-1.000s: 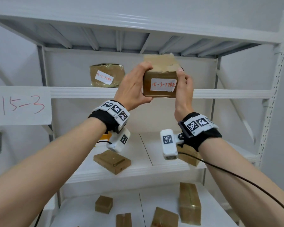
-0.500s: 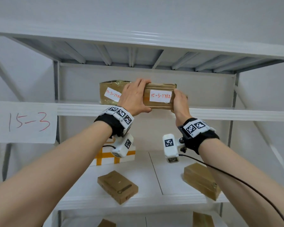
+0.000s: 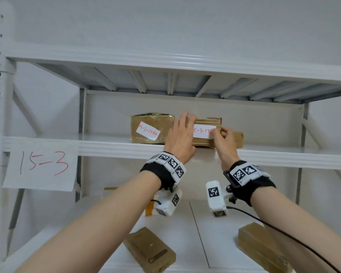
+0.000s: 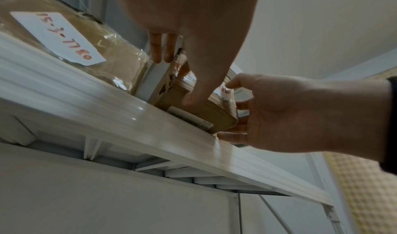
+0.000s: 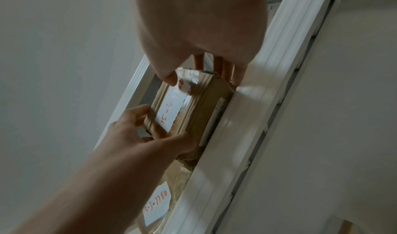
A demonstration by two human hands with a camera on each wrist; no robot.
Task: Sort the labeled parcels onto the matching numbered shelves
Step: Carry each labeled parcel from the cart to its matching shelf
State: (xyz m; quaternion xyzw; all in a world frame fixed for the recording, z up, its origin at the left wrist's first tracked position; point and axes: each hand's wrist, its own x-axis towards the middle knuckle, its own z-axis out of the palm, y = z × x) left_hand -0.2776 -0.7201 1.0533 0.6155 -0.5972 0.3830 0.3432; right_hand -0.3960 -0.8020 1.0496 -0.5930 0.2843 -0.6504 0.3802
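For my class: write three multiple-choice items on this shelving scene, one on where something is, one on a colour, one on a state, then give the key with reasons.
1. Where is the parcel that both hands touch?
A. on the shelf signed 15-3
B. on the floor
C. on the top shelf

2. What colour is the writing on the shelf sign?
A. blue
B. red
C. black

3. The left hand is:
A. hanging free
B. gripping the parcel
C. holding a pen

Key: A, it sits on the shelf beside parcel 15-3-7780; B, red strokes; B, fingers and thumb wrap its left end, with the right hand at the other.
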